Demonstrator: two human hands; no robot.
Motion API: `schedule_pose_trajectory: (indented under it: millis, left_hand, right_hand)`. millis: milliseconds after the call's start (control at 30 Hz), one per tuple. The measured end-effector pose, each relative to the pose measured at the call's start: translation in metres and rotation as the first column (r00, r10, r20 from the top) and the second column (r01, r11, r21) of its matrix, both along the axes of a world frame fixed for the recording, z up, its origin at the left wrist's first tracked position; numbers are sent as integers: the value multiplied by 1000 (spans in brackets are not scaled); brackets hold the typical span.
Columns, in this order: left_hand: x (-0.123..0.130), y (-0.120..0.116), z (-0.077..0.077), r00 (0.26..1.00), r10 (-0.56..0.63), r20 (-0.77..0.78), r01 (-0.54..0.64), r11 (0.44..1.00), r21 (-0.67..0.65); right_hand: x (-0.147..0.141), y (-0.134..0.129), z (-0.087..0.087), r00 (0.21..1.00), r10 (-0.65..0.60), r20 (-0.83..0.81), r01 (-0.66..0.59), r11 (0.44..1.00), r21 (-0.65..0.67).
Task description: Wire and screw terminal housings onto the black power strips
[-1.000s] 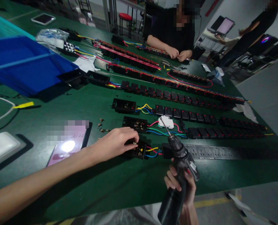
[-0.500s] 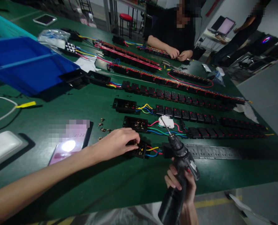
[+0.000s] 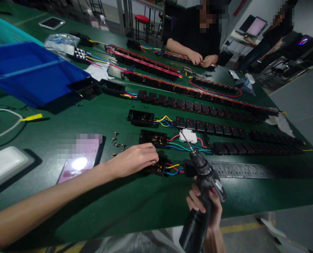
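Green table [image 3: 93,211] occupies most of the view, carrying rows of wired socket strips; a co-worker [image 3: 193,38] sits at the far edge, and a monitor [image 3: 257,26] stands behind. Left hand [image 3: 139,156] is at the nearest black box [image 3: 159,171], thumb and fingers drawn close together, gap narrow. Brass shows at the fingertips; whether a screw is gripped there cannot be told. Box lies flat, partly covered by the hand, with yellow, red and blue wires [image 3: 174,170] leaving its right end. Right hand [image 3: 216,211] is wrapped firmly around the handle of a drill [image 3: 206,175], bit pointing up and to the left, its tip in front of a white breaker [image 3: 189,136]; contact cannot be confirmed. Loose brass screws [image 3: 116,144] lie left of the boxes. Markings: phone [image 3: 78,163] displays the digits 23, the remainder obscured; the drill's pale label [image 3: 218,185] is illegible.
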State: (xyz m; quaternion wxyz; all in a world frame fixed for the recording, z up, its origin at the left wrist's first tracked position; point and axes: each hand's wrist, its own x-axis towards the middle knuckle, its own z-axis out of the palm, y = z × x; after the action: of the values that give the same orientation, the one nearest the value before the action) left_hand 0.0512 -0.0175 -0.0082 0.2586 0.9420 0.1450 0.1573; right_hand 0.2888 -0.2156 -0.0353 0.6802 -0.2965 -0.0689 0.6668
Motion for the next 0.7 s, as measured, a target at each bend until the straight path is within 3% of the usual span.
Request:
schedule_pose_trajectory:
  millis: [233, 433, 567, 700]
  left_hand:
    - [2, 2, 2, 997, 33, 67, -23, 990, -142]
    - [1, 4, 8, 971, 215, 104, -191, 961, -201]
    - [1, 3, 10, 973, 187, 132, -156, 964, -216]
    - [2, -1, 14, 965, 199, 168, -161, 963, -218]
  right_hand:
    - [-1, 0, -2, 1000, -16, -13, 16, 1000, 5]
    - [-3, -1, -6, 998, -31, 51, 29, 999, 47]
    - [-3, -10, 9, 990, 6, 143, -5, 1000, -7]
    - [7, -34, 30, 931, 100, 351, -59, 990, -124]
